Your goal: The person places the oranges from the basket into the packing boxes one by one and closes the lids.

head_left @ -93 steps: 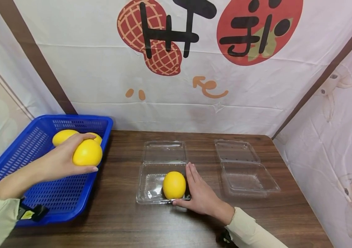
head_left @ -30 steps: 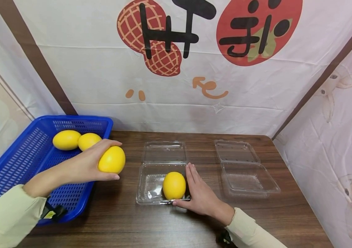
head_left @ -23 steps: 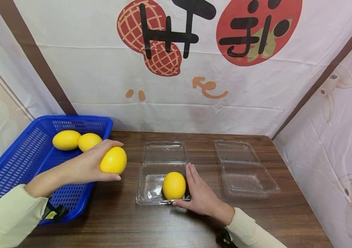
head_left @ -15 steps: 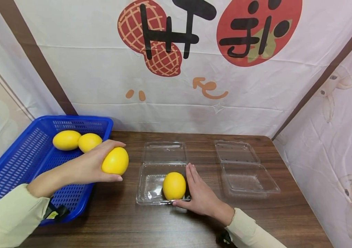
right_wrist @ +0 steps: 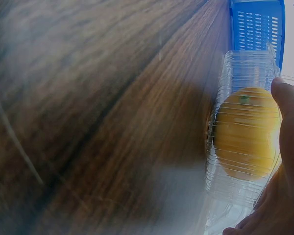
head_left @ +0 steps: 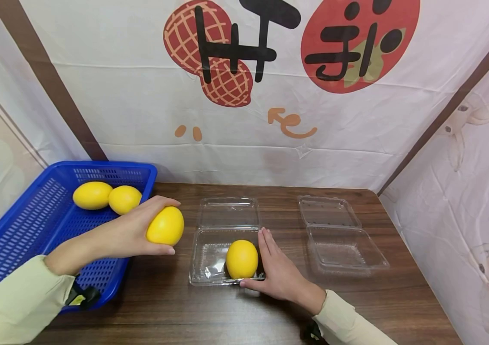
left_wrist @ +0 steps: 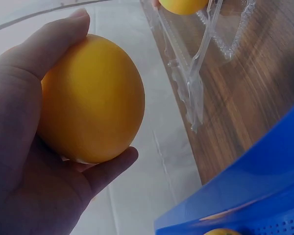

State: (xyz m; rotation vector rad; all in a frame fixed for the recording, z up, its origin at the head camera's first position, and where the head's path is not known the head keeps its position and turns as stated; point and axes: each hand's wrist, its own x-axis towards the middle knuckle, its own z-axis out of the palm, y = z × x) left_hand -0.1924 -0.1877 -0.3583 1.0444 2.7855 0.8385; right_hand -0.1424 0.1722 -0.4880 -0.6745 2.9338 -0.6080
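Note:
In the head view my left hand [head_left: 138, 231] grips a yellow oval fruit [head_left: 165, 226] above the table, just right of the blue basket. The left wrist view shows its thumb and fingers curved round that fruit [left_wrist: 94, 100]. My right hand [head_left: 280, 272] rests against the right end of an open clear plastic clamshell box [head_left: 210, 249], its fingers straight and its thumb at the front rim. A second yellow fruit [head_left: 242, 259] sits inside this box, near that hand. Through the clear wall, the right wrist view shows a small green spot on this fruit [right_wrist: 247, 132].
The blue perforated basket [head_left: 93, 261] at the left holds two more yellow fruits [head_left: 93, 195]. Another open clear clamshell box [head_left: 341, 247] stands on the right of the wooden table [head_left: 210, 314]. A printed cloth wall [head_left: 244, 163] rises behind the table.
My left hand has carried its fruit rightward from above the basket, past the rim, toward the nearer clamshell box. The right hand and both boxes stay in place.

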